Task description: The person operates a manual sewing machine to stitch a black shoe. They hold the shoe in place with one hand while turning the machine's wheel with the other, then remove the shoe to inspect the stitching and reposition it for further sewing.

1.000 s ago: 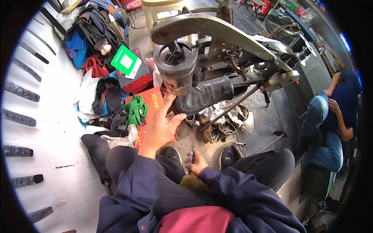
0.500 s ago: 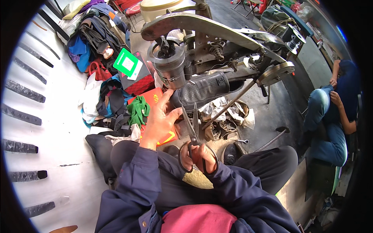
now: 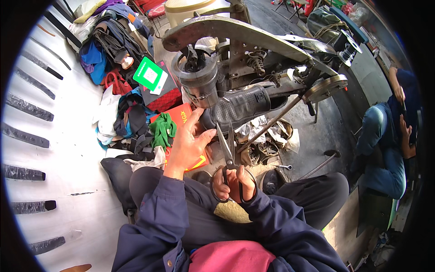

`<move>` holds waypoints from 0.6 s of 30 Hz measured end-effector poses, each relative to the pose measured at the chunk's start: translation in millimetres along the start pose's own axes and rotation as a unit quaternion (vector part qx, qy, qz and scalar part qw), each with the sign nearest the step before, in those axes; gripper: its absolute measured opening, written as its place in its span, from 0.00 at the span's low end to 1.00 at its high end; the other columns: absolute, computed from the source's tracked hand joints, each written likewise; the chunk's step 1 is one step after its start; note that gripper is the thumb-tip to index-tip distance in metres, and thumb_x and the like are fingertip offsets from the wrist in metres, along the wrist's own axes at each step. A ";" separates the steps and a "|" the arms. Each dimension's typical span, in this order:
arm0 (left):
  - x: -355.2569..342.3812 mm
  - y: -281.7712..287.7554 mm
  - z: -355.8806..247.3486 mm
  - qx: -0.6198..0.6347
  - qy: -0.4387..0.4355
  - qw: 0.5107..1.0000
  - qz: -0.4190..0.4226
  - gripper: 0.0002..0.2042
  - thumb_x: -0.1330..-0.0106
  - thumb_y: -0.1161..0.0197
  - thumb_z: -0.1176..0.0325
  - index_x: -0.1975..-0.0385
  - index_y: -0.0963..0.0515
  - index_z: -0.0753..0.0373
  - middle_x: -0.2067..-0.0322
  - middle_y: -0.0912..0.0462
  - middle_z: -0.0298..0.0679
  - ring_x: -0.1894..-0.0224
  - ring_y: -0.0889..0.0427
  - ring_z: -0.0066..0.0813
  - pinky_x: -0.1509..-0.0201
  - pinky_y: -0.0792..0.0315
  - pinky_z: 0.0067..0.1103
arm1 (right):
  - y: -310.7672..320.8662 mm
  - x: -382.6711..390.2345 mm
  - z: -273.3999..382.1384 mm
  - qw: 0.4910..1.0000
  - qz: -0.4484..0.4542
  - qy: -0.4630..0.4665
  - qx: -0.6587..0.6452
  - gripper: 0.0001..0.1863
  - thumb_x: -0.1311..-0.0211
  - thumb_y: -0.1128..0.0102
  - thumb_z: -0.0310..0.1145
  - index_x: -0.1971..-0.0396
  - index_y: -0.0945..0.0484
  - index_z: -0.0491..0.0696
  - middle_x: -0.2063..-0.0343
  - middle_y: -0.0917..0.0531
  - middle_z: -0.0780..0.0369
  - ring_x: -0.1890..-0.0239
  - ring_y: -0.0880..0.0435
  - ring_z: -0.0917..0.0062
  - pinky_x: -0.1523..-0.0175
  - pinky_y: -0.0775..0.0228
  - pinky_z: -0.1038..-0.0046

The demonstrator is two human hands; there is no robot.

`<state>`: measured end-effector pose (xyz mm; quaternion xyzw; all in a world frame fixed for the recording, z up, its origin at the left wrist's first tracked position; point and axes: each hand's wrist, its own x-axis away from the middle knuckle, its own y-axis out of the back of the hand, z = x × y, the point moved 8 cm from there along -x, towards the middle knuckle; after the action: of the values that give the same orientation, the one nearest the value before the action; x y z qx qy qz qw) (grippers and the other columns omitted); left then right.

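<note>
A black perforated shoe (image 3: 242,105) sits on the arm of a metal sewing machine (image 3: 195,79), its toe toward my left hand (image 3: 185,146). The index finger and thumb of that hand lie on either side of the toe; its other fingers are partly hidden. My right hand (image 3: 235,182) has its fingers through the handles of black-handled scissors (image 3: 229,156). The scissor blades are parted and point up at the shoe's side near the toe. Whether the tips touch the shoe, I cannot tell.
Below the shoe stands an open bag (image 3: 260,152) of scraps. Red box (image 3: 179,118) and green cloth (image 3: 163,130) lie at the left, by a heap of bags (image 3: 111,45). A metal rod (image 3: 269,124) slants past the shoe. At the right sits another person (image 3: 385,131).
The view has shifted slightly. My right hand keeps the scissors parted near the shoe, and my left hand stays at the toe. The other person's hands have moved.
</note>
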<state>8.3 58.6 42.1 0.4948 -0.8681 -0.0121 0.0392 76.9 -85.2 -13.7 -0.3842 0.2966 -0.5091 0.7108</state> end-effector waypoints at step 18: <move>0.0 -0.1 4.4 -0.005 -0.030 0.999 -0.019 0.26 0.30 0.36 0.73 0.32 0.33 0.65 0.59 0.17 0.30 0.64 0.25 0.11 0.61 0.32 0.13 | 4.3 -2.2 1.0 0.999 -0.034 -0.001 0.029 0.38 0.28 0.57 0.69 0.65 0.27 0.41 0.81 0.33 0.67 0.80 0.32 0.80 0.72 0.39 0.76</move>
<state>8.0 58.5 37.8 0.5103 -0.8593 -0.0321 0.0149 79.2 -82.1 -16.7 -0.3734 0.2678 -0.5412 0.7043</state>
